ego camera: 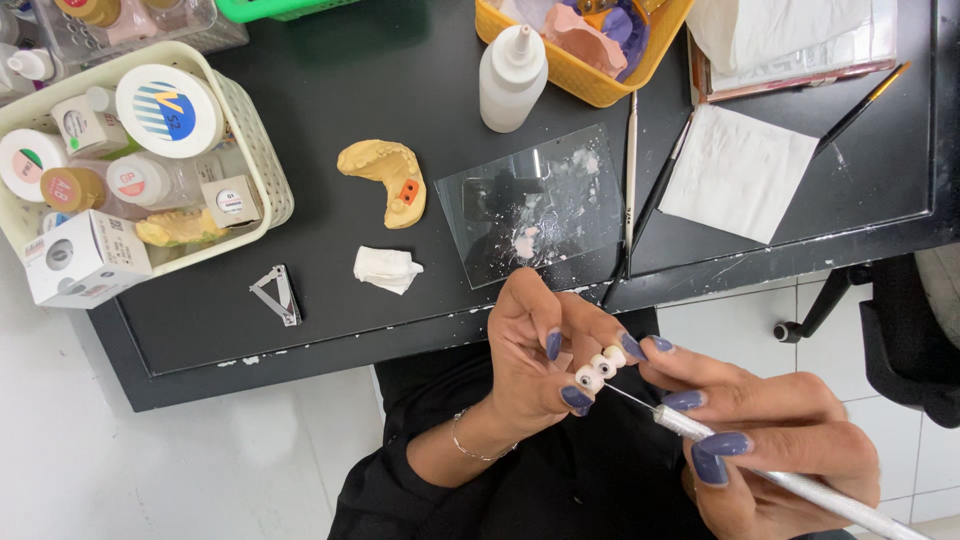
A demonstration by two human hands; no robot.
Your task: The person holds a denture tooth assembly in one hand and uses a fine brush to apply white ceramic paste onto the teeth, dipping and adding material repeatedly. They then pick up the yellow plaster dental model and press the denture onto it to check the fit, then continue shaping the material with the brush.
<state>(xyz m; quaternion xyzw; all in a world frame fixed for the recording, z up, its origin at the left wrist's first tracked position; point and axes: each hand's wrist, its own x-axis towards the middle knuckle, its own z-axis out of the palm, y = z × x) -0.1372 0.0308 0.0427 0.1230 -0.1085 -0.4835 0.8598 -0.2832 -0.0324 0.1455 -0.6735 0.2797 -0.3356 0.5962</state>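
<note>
Left hand (pixel 540 350) pinches a small row of white tooth crowns (pixel 598 370) between thumb and fingertips, just below the glass slab (pixel 530 205), off the front edge of the black table (pixel 330 300). Held close over the lap and turned toward the other hand, likely so the working face is reachable. Right hand (pixel 760 440) is closed pen-style around a thin silver brush (pixel 760 470); its tip touches the crowns. Index finger of that hand rests near the left thumb, probably as a brace.

The glass slab lies flat at the table edge nearest the hands, smeared with white and pinkish paste: a mixing surface within easy dip range. Two spare brushes (pixel 632 170) lie along its right edge.

Left of the slab: a crumpled white tissue (pixel 387 268), then a yellow jaw model (pixel 385 180) with an orange block on it. Further left, a small metal hinge piece (pixel 276 296).

Far left of the slab, a cream basket (pixel 262 160) holds round white-lidded jars, one lid with blue and yellow stripes, plus small bottles with round labels. A white carton (pixel 85 262) leans on its front.

Above the slab: a white squeeze bottle (pixel 512 75) with nozzle, beside a yellow basket (pixel 590 80) of pink and purple moulds. Right of the slab, a white paper towel (pixel 738 172).
</note>
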